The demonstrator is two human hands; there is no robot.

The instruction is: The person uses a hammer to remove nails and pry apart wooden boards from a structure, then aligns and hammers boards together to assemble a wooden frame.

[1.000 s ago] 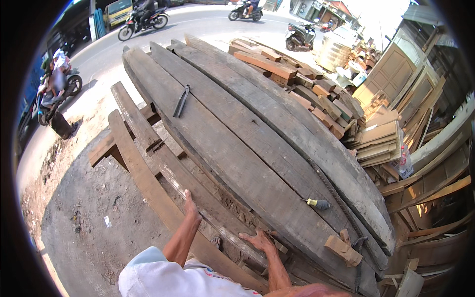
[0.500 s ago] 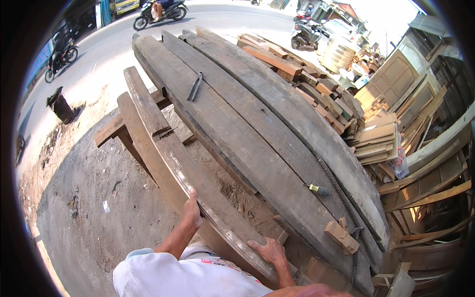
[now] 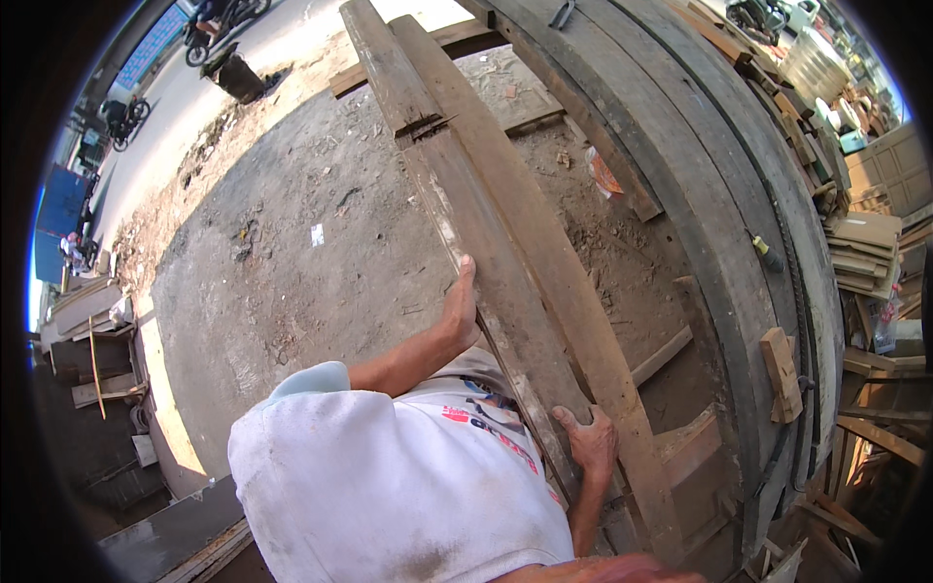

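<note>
A long, weathered wooden beam with a notch cut across it slants away from my body. My left hand is closed around its left edge, thumb along the top face and fingers hidden below. Nearer my body, my right hand grips its opposite edge, thumb on top and the other fingers partly hidden. A second, plain plank lies right beside the beam, on its right. Both rest at the far end over a wooden crosspiece.
Thick boards lie side by side on the right. On them are a yellow-and-dark-handled tool, a small wood block and a metal tool. Stacked lumber stands beyond. A dark stump-like bin is far left, near the road.
The notched beam has shifted left across the plain plank and now lies on its left side, both hands still on it. My view has turned, so the boards appear farther right.
</note>
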